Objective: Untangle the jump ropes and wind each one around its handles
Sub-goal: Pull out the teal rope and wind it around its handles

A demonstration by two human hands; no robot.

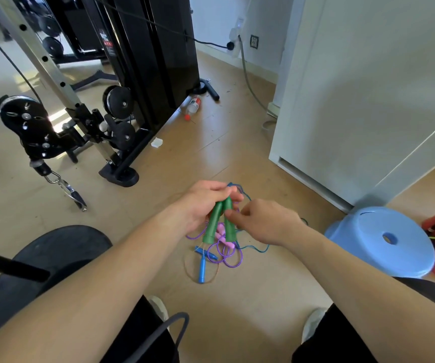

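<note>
Left hand grips both green handles by their tops; right hand pinches the teal rope beside them.

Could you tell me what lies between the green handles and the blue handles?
In the head view, pink handles and purple rope loops lie between the green handles in the left hand and the blue handles.

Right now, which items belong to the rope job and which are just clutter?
Job: green handles gripped by left hand; right hand; pink handles; blue handles; purple rope; blue rope.
Clutter: stool; bottle; weight plate; cable machine.
</note>
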